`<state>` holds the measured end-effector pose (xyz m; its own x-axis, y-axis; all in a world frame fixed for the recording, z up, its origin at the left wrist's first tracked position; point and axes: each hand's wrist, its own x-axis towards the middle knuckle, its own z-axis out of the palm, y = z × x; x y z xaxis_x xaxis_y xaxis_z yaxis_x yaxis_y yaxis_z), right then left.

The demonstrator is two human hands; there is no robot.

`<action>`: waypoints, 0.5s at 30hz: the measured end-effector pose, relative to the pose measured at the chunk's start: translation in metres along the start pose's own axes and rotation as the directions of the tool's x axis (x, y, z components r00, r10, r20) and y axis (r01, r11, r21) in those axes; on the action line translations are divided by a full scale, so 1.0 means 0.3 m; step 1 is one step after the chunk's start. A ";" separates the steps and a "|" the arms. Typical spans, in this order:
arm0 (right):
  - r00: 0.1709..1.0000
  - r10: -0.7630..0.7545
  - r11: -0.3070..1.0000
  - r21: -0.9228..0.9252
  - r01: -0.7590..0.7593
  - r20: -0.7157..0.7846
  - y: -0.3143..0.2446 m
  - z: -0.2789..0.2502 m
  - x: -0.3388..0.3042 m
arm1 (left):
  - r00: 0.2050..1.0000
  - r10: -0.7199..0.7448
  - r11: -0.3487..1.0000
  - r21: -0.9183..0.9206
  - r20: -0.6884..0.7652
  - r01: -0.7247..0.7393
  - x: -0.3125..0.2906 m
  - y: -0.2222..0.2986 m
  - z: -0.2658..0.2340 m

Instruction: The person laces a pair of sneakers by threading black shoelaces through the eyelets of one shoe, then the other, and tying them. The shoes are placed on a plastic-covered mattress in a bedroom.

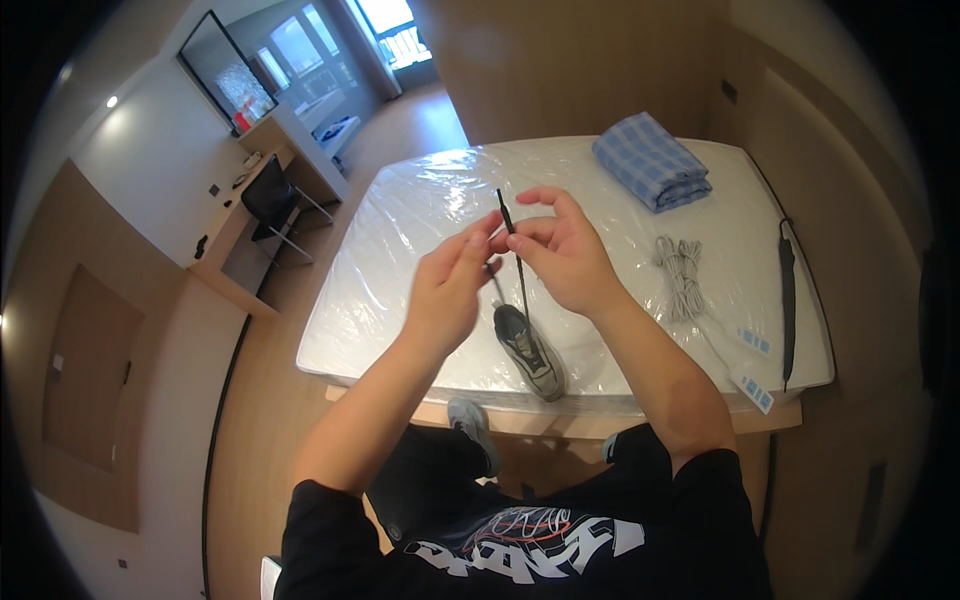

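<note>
A grey-beige shoe with a dark opening (pixel 530 352) sits on the plastic-wrapped mattress, in front of me. A thin black shoelace (pixel 519 262) rises from it to my hands, its free end pointing up. My right hand (pixel 565 250) pinches this strand between thumb and fingers, with the index finger raised and bent. Close beside it, my left hand (pixel 450 280) has its fingers drawn together around a second dark strand that runs down toward the shoe. Its fingertips partly hide what they grip.
A folded blue checked cloth (pixel 652 162) lies at the mattress's far right. Nearer are a bundled grey cord (pixel 680 278), a white-and-blue power strip (pixel 755 392) and a closed black umbrella (pixel 787 305). A black chair (pixel 272 200) stands by a desk at left.
</note>
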<state>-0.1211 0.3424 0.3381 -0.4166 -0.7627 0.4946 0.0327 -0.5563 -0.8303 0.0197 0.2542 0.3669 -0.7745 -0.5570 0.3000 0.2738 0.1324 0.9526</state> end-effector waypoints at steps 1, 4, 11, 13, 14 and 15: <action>1.000 0.011 1.000 -0.023 -0.011 -0.007 0.007 0.005 0.011 | 0.998 -0.057 0.998 -0.013 0.008 0.057 0.022 -0.012 0.010; 0.997 0.020 0.989 -0.145 -0.031 -0.075 -0.007 0.014 0.042 | 0.999 -0.039 0.999 -0.038 0.006 0.039 0.063 -0.030 0.020; 0.993 -0.016 0.980 -0.200 -0.008 -0.116 0.036 0.053 0.138 | 0.999 -0.036 0.999 0.035 0.025 0.035 0.162 -0.057 -0.070; 0.988 -0.067 0.987 -0.152 0.046 -0.136 0.072 0.035 0.141 | 0.995 0.092 0.995 0.023 0.034 -0.093 0.137 -0.048 -0.095; 0.989 -0.073 0.989 -0.140 0.055 -0.130 0.051 0.003 0.123 | 0.988 0.152 0.988 0.015 0.040 -0.153 0.123 -0.039 -0.113; 0.988 -0.069 0.990 -0.131 0.051 -0.137 0.021 -0.044 0.084 | 0.979 0.188 0.982 0.006 0.083 -0.189 0.091 -0.036 -0.152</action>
<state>-0.1432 0.3241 0.3419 -0.5384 -0.6702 0.5108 -0.1077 -0.5465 -0.8305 0.0216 0.2000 0.3624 -0.7536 -0.4523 0.4769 0.4121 0.2400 0.8789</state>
